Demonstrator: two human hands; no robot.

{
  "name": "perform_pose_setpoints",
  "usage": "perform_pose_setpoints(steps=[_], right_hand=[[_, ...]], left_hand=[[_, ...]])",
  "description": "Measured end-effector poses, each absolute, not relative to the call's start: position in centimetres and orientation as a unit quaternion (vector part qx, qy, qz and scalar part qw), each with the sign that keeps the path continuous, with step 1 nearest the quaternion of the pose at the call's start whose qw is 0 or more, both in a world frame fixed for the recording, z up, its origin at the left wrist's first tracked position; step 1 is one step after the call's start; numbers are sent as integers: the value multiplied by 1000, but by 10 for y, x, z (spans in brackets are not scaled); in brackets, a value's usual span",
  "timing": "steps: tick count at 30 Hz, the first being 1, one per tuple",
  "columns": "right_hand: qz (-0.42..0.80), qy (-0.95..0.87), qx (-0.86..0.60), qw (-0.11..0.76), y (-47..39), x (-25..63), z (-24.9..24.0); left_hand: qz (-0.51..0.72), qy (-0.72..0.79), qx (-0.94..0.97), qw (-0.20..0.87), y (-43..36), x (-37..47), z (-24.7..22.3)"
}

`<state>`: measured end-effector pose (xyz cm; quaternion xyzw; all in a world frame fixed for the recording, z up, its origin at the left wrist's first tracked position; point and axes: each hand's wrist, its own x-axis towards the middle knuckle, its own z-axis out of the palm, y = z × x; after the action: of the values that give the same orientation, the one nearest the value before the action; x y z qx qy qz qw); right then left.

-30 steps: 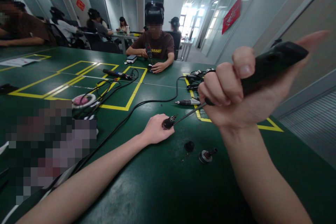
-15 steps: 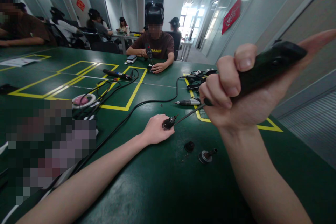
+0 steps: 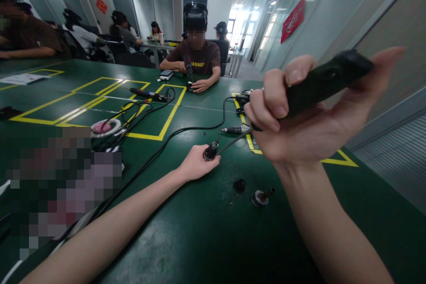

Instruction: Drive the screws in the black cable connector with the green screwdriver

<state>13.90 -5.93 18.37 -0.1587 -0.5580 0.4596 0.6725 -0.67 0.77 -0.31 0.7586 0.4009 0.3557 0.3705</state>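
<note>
My left hand (image 3: 195,164) is closed round a small black cylindrical part with a metal tip (image 3: 211,151) and rests low over the green table. The part points up, its lower end hidden in the fingers. In my right hand (image 3: 296,137), raised at the right, is a screwdriver (image 3: 328,82) with a thick black handle. Its thin metal shaft slants down to the left; the tip ends beside the black part, and I cannot tell whether they touch. A small black cap (image 3: 239,185) and a round metal piece with a short stem (image 3: 260,198) lie nearer me.
A grey-and-black pen-shaped tool (image 3: 234,130) lies beyond my hands, near yellow tape (image 3: 249,142). A black cable (image 3: 186,129) crosses the table (image 3: 173,239). A white tape roll (image 3: 115,129) and more cables lie left. Opposite, a person (image 3: 199,60) works with a tool.
My right hand and the screwdriver have shifted left and a little down. The black part in my left hand has tipped more upright.
</note>
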Motion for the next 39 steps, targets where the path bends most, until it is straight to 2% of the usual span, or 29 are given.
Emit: perform_pose_setpoints(steps=[7, 13, 16, 19, 21, 23, 26, 28, 30, 33, 39], right_hand=[[466, -559, -135, 673, -53, 138, 176], [449, -533, -126, 706, -40, 132, 166], [468, -543, -147, 682, -42, 135, 169], [464, -551, -147, 678, -44, 137, 172], [456, -557, -141, 680, -44, 137, 172], [453, -559, -142, 680, -43, 136, 172], [458, -550, -139, 685, -42, 136, 170], [463, -547, -134, 685, -42, 136, 169], [467, -548, -138, 681, -43, 137, 169], [467, -552, -131, 678, -44, 135, 171], [487, -543, -138, 670, -49, 132, 178]], left_hand=[[338, 350, 707, 513, 12, -6, -1], [335, 337, 710, 519, 12, -7, 1], [423, 348, 715, 435, 12, -10, 2], [585, 364, 680, 251, 6, -16, 7], [626, 330, 689, 158, -4, -17, 11], [552, 254, 782, 136, -19, -14, 16], [309, 137, 933, 125, -45, -3, 23], [158, 167, 967, 113, -58, 6, 27], [75, 277, 950, 120, -66, 14, 29], [20, 369, 916, 154, -70, 26, 27], [0, 369, 915, 161, -65, 56, 20]])
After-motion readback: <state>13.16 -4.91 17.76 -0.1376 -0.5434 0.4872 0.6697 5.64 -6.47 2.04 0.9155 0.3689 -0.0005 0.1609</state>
